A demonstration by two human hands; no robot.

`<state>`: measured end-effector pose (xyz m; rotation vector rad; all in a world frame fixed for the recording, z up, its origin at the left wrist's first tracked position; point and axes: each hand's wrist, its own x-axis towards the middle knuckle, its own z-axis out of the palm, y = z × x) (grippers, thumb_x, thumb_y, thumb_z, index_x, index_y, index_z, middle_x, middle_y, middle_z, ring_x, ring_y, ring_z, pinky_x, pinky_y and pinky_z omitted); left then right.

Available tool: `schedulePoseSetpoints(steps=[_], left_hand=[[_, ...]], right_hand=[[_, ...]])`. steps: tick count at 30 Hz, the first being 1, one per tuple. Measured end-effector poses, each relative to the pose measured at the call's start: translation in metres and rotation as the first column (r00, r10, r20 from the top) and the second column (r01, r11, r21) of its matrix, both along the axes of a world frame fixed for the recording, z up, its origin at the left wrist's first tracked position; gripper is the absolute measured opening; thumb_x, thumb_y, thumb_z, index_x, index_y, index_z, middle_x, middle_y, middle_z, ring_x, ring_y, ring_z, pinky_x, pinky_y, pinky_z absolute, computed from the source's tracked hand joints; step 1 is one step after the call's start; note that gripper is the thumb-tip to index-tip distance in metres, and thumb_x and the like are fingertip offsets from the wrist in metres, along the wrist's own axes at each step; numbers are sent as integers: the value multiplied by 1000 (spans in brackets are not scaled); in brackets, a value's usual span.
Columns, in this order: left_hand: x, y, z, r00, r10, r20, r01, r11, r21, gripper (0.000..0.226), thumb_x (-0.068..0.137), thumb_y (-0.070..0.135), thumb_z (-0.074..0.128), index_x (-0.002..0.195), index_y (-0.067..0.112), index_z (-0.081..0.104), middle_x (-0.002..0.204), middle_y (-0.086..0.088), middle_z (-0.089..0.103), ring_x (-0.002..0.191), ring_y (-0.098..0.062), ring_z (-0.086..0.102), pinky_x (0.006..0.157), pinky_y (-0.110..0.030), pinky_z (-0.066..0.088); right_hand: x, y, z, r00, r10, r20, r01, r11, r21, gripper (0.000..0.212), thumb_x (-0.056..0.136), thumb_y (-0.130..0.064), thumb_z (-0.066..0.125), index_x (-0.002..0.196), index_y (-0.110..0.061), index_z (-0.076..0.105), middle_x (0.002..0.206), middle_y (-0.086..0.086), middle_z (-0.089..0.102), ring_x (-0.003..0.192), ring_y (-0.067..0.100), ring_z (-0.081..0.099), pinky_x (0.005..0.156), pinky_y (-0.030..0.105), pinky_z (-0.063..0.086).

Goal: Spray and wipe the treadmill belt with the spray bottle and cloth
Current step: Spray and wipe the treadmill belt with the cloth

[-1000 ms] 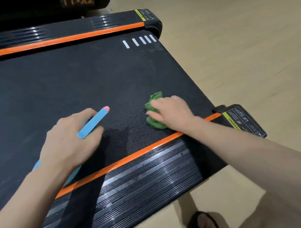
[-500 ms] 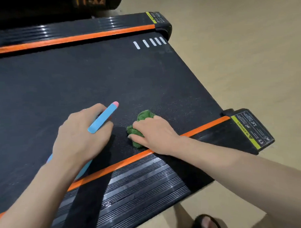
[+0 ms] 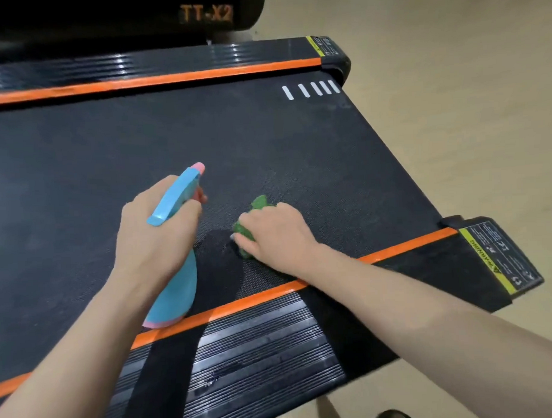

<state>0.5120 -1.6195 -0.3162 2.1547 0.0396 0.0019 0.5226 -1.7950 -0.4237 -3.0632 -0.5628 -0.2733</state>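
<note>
Left hand grips blue plastic spray bottle, nozzle aimed up-frame, ready to spray. Right hand presses crumpled green cloth onto black textured treadmill belt at centre frame, fingers curled over it, likely mid-wipe near the orange side strip.

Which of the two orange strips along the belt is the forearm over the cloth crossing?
The near orange strip, by the ribbed side rail; the far orange strip has nothing over it.
</note>
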Motion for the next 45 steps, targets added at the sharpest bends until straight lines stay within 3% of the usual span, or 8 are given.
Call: schedulePoseSetpoints(steps=[10,16,20,22,25,30,36,45], left_hand=[[1,-2,-1,999,-19,-38,20,1000,17,26,75,31,51,92,23,70,76,5,68,74,-24,62,75,-44,54],[4,-9,-4,997,-71,-33,74,993,95,25,77,33,50,93,24,67,76,3,67,76,-27,61,74,-45,53],[6,-15,7,988,-128,-88,133,990,55,22,80,27,50,90,18,67,70,0,61,66,-21,53,65,-42,48],[4,-21,20,980,-137,-147,139,990,0,18,83,22,52,89,15,67,75,-4,63,67,-23,53,65,-39,47],[3,-32,43,967,-133,-216,133,991,-14,13,95,9,57,93,12,70,88,-11,70,70,-25,56,68,-34,48],[2,-59,91,941,-158,-300,142,987,-72,15,96,12,56,98,13,70,95,-13,70,67,-12,51,72,-34,47],[-7,-97,148,909,-86,-409,48,994,-103,11,98,12,57,97,5,66,100,-19,66,67,-12,49,70,-31,46],[-18,-132,221,842,-54,-537,-81,971,-224,10,95,14,58,96,15,68,90,-11,65,69,-20,50,74,-34,46]], right_hand=[[15,-142,2,821,-570,4,570,821,40,42,103,-48,35,93,-14,58,89,13,71,83,37,67,70,40,40],[-4,-59,-6,981,-193,16,192,979,75,36,98,-53,44,75,-25,48,69,-4,59,66,23,60,60,35,33],[6,-81,3,941,-292,-171,308,949,73,40,99,-56,41,83,-21,53,75,-2,62,73,27,62,63,36,42],[14,-85,23,826,-431,-364,537,798,273,43,98,-57,43,81,-19,52,76,-2,59,77,30,54,66,37,40],[25,-88,64,604,-369,-706,796,260,546,47,94,-60,47,78,-16,52,89,1,63,95,29,57,80,37,43],[11,-95,126,377,105,-920,877,-361,318,77,69,-75,69,122,-20,66,122,6,70,108,32,68,103,51,48],[-32,-118,190,323,306,-896,894,-410,182,36,85,-11,71,120,-4,64,111,21,72,97,39,72,79,46,61],[-29,-158,280,324,222,-920,894,-391,220,25,103,-29,52,127,-25,57,115,7,74,97,27,74,71,42,61]])
